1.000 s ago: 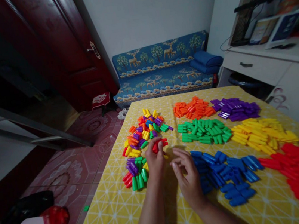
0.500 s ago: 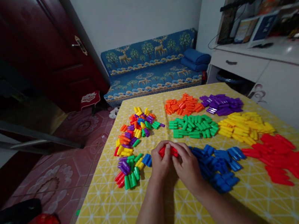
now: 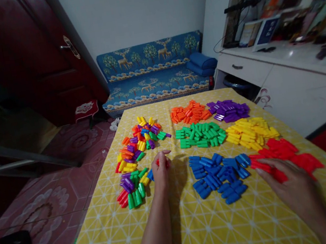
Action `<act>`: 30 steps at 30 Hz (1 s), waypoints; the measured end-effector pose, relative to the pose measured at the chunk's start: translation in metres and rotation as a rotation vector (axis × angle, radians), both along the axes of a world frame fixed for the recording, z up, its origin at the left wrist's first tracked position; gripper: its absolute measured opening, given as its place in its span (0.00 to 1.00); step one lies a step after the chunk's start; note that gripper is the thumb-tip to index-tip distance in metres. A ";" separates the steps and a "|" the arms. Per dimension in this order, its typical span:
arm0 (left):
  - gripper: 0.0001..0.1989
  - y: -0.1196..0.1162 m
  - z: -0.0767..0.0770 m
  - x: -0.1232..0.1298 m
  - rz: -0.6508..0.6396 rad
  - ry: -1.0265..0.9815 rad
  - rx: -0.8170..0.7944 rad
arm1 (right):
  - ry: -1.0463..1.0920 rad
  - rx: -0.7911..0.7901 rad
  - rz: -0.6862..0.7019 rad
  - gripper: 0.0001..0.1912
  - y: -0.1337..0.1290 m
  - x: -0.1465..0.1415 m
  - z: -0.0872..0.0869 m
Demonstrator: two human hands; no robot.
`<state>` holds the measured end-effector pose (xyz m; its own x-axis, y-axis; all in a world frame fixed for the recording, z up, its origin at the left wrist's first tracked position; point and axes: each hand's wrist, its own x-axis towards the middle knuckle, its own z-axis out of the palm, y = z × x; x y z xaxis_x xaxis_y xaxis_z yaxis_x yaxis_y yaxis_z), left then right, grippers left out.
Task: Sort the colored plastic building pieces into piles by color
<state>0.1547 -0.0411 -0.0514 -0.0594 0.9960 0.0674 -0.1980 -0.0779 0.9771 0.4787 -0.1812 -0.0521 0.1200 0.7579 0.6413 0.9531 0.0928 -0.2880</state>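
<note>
My left hand (image 3: 160,169) is closed round a small red piece (image 3: 166,163), just right of the mixed-colour pile (image 3: 138,144). Over the left part of the red pile (image 3: 288,153) is my right hand (image 3: 290,180), its thumb and fingers at red pieces; whether it grips one is hard to tell. A blue pile (image 3: 216,175) lies between the two hands. Behind it are green (image 3: 200,134) and yellow pieces (image 3: 251,132). Farther back sit orange (image 3: 190,112) and purple pieces (image 3: 229,110).
A yellow patterned cloth (image 3: 205,230) covers the table. Beyond it stands a blue sofa (image 3: 153,82) against the wall. A white cabinet (image 3: 306,87) is at the right, a dark red door (image 3: 48,61) at the left, and a small stool (image 3: 86,109) beside the sofa.
My hands have parted: the right one moved right, from the middle to the red pile. The left hand stayed near the middle with red in it. The view has shifted slightly right.
</note>
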 end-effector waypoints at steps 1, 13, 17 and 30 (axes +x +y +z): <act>0.25 0.000 -0.001 0.001 -0.002 -0.003 -0.003 | -0.036 -0.017 -0.011 0.16 -0.006 0.008 -0.004; 0.25 -0.004 0.002 0.003 -0.040 0.008 0.016 | -0.318 -0.234 -0.094 0.26 0.003 0.014 -0.026; 0.24 -0.004 0.001 0.005 -0.096 -0.117 -0.014 | -0.312 -0.203 -0.131 0.20 -0.005 0.025 -0.029; 0.45 -0.014 0.023 0.010 -0.549 -0.938 -0.285 | 0.234 -0.101 0.424 0.18 0.042 -0.127 0.034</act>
<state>0.1650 -0.0554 -0.0289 0.4850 0.8745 -0.0080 -0.8032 0.4491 0.3914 0.3521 -0.1391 -0.0178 -0.0806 0.8279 0.5550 0.7459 0.4195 -0.5174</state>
